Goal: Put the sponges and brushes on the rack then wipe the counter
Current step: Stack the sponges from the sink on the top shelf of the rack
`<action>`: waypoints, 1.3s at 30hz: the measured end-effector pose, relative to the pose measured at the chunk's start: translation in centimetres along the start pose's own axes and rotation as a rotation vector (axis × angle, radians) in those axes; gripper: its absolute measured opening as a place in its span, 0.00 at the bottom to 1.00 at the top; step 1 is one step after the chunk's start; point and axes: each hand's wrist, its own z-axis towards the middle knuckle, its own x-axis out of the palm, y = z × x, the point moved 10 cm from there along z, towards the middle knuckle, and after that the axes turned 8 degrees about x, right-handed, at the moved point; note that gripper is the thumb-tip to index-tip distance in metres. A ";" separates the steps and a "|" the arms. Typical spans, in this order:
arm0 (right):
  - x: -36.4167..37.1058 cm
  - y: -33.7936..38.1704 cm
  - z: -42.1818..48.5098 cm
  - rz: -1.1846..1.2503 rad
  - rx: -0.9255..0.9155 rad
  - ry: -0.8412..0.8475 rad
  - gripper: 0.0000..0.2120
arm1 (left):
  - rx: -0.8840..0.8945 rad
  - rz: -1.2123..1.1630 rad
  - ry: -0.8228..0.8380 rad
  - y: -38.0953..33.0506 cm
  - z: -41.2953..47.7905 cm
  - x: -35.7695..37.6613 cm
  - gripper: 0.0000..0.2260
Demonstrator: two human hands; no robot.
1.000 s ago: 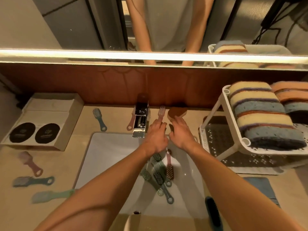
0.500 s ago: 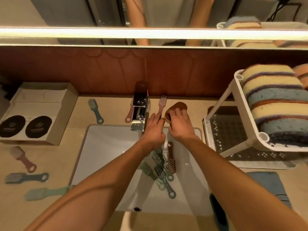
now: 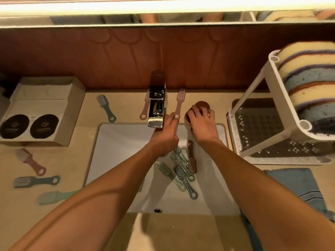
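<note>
My left hand (image 3: 165, 130) reaches past the sink's back edge and its fingertips rest on the handle end of a pink brush (image 3: 179, 102) lying beside the faucet. My right hand (image 3: 203, 124) lies over a round brown wooden brush (image 3: 202, 105) on the counter, fingers curled around it. Several small brushes (image 3: 179, 169) lie piled in the white sink (image 3: 116, 151). Another pink brush (image 3: 145, 109) lies left of the faucet. Striped sponges (image 3: 306, 84) fill the top tier of the white rack (image 3: 257, 87) at the right.
A chrome faucet (image 3: 156, 109) stands between my hands and the wall. More brushes (image 3: 36, 180) lie on the counter at the left, one blue brush (image 3: 107, 107) near an open cardboard box (image 3: 41, 111). A blue cloth (image 3: 297, 183) lies at the right front.
Both hands have moved forward from over the sink to the counter behind it. The right hand has come down over the brown brush and the left has reached the pink brush's handle.
</note>
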 end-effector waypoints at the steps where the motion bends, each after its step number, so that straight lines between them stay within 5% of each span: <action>1: 0.0 0.1 -0.4 -0.006 -0.011 -0.009 0.30 | -0.002 0.017 -0.002 0.3 -0.3 0.0 0.35; 8: -2.7 1.4 -3.9 0.143 -0.104 -0.166 0.18 | 0.009 0.084 -0.017 -0.8 -1.8 -0.7 0.36; 17: -7.5 0.2 -8.6 0.695 -0.117 -0.013 0.15 | -0.006 -0.194 -0.035 -5.7 -4.2 -1.7 0.43; 22: -11.7 -2.2 -9.7 0.902 -0.002 -0.026 0.11 | 0.096 -0.273 -0.126 -10.5 -5.5 -5.5 0.23; 31: -21.2 -5.2 -10.2 0.748 -0.043 -0.171 0.19 | 0.196 -0.055 -0.174 -17.4 -6.5 -13.8 0.13; 39: -28.2 -9.2 -11.0 0.415 -0.036 -0.439 0.22 | 0.326 0.142 -0.312 -23.6 -8.3 -19.9 0.18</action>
